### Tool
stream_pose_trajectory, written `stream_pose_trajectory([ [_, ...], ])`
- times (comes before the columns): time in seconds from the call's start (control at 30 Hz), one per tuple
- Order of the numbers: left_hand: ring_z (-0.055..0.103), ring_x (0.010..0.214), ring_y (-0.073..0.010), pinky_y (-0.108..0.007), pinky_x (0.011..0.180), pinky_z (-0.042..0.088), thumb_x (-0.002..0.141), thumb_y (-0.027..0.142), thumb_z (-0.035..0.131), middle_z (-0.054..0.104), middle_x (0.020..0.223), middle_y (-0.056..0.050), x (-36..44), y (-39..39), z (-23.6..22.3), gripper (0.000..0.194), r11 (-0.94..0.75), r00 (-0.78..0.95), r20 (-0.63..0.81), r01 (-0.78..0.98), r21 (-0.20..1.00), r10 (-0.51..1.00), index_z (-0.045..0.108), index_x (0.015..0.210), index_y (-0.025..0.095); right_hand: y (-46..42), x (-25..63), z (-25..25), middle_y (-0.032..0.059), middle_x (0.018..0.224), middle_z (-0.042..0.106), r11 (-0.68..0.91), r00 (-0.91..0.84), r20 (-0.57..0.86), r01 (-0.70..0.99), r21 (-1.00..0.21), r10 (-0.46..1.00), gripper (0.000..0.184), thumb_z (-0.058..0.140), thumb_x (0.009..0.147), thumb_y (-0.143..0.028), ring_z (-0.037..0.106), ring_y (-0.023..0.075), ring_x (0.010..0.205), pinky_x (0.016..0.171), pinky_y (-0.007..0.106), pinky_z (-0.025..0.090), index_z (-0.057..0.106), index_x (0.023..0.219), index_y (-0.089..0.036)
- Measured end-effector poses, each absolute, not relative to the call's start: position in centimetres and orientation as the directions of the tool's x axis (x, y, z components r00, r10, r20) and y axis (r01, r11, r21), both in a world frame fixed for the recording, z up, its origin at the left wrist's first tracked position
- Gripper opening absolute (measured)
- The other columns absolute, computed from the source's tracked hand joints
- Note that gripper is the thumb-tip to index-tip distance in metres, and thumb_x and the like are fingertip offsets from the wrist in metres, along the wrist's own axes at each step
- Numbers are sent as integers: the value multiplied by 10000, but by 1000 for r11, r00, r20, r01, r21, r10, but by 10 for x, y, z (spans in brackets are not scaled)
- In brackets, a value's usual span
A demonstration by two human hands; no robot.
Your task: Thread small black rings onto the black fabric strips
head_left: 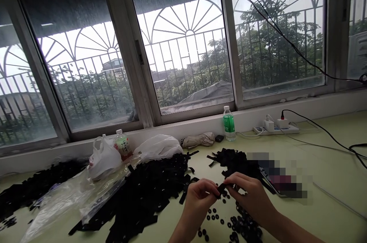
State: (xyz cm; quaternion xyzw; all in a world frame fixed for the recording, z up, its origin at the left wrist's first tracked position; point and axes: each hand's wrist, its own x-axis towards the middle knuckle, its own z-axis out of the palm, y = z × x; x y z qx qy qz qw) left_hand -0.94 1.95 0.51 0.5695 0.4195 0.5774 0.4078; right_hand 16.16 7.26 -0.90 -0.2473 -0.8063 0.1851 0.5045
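Observation:
Between my two hands is a short black fabric strip (pixel 221 189), pinched at both ends. My left hand (pixel 200 196) grips its left end with thumb and fingers. On the other end, the fingers of my right hand (pixel 249 193) are closed, partly covering the strip. Below the hands, small round black ring-like pieces (pixel 246 224) lie scattered and heaped on the pale green table (pixel 169 222). A large pile of black strips (pixel 149 185) spreads to the left of my left hand. Beyond my right hand lies a smaller pile of black strips (pixel 233 161).
Along the window wall stand a green-labelled bottle (pixel 229 124), a power strip (pixel 275 130), a folded umbrella (pixel 198 140), white plastic bags (pixel 106 157) and a drink bottle (pixel 123 144). Another black pile (pixel 43 183) lies far left. A phone (pixel 272 182) is at right, partly blurred out.

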Motion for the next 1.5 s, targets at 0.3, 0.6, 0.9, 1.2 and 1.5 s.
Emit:
stream_pose_trajectory([
  [0.3, 550, 662, -137, -236, 598, 421, 656, 86, 584, 602, 743, -42, -9, 18, 9, 86, -300, -34, 301, 32, 953, 953, 625, 607, 144, 77, 163, -11, 70, 876, 666, 774, -403, 662, 302, -556, 632, 150, 503, 877, -271, 631, 186, 723, 629, 282, 506, 646, 852, -236],
  [0.6, 586, 841, -250, -351, 731, 454, 732, 259, 484, 612, 850, -81, -72, 30, 12, 173, -41, -664, 270, 340, 940, 697, 590, 836, 171, 101, 175, -13, 93, 884, 667, 572, -307, 485, 378, -728, 819, 267, 472, 879, -400, 635, 217, 777, 668, 318, 524, 628, 958, -198],
  [0.9, 508, 1085, -293, -418, 942, 394, 734, 183, 494, 544, 1080, -127, -65, 32, 6, 143, -29, -411, 451, 713, 700, 792, 616, 808, 173, 122, 189, -25, 80, 833, 682, 536, -436, 319, 610, -583, 842, 202, 499, 797, -234, 629, 224, 796, 669, 312, 475, 696, 791, -188],
  [1.2, 555, 886, -222, -320, 745, 447, 810, 156, 449, 588, 946, -81, -36, 16, 4, 174, -294, 142, 331, 830, 474, 933, 615, 818, 210, 125, 191, -25, 59, 786, 650, 561, -452, 332, 659, -502, 828, 180, 506, 794, -191, 610, 200, 738, 621, 284, 426, 644, 680, -196],
  [1.5, 546, 770, -180, -266, 658, 433, 816, 167, 462, 592, 879, -76, -38, 14, 5, 187, -278, 198, 225, 868, 411, 954, 644, 779, 191, 127, 190, -31, 90, 813, 628, 502, -375, 347, 743, -442, 860, 53, 540, 783, -198, 585, 232, 764, 595, 298, 403, 591, 780, -183],
])
